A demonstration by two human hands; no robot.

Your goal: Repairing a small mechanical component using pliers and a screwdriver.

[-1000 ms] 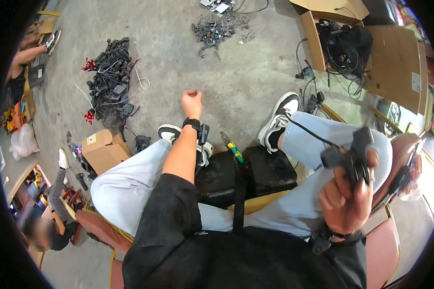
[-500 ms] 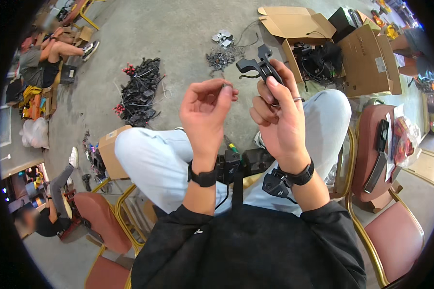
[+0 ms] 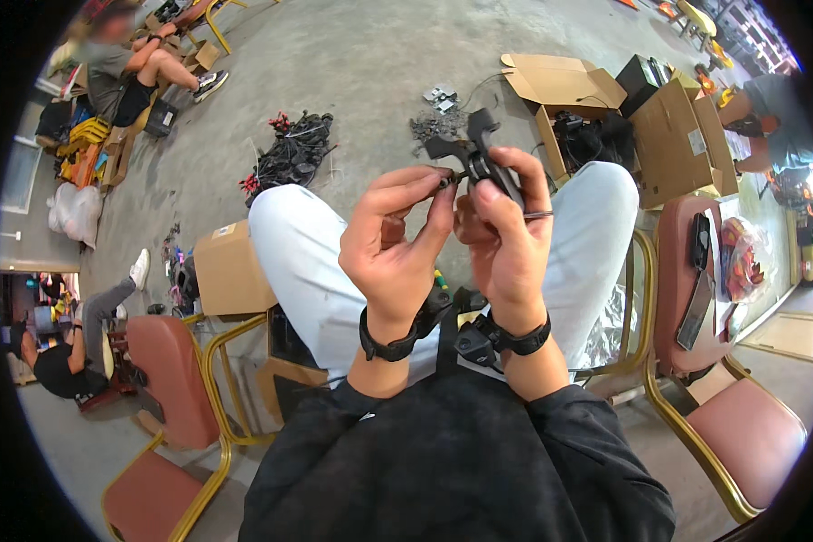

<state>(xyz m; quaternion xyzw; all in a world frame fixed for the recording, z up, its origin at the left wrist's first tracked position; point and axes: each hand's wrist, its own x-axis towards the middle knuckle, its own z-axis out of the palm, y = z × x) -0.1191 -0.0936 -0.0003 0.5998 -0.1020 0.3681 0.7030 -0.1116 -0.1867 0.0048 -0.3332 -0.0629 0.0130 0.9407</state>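
My right hand (image 3: 512,239) grips a black forked part (image 3: 481,135), which looks like plastic, its two prongs pointing up and away from me. Close beside it, thumb and fingers of my left hand (image 3: 390,235) pinch a small dark piece (image 3: 444,182), too small to name. That piece is right at the left side of the forked part; whether the two touch I cannot tell. Both hands are raised between my knees, each wrist wearing a black strap with a small black device.
On the floor ahead lie a heap of black cabled parts (image 3: 294,149) and a pile of small metal pieces (image 3: 432,126). An open cardboard box (image 3: 551,135) holds black gear. Red chairs (image 3: 167,379) flank me, and a closed carton (image 3: 235,271) stands by my left knee. Other people sit at left.
My hands have come together: the left moved rightward with its small piece up to the forked part, and the right shifted slightly left. The whole view has shifted a little.
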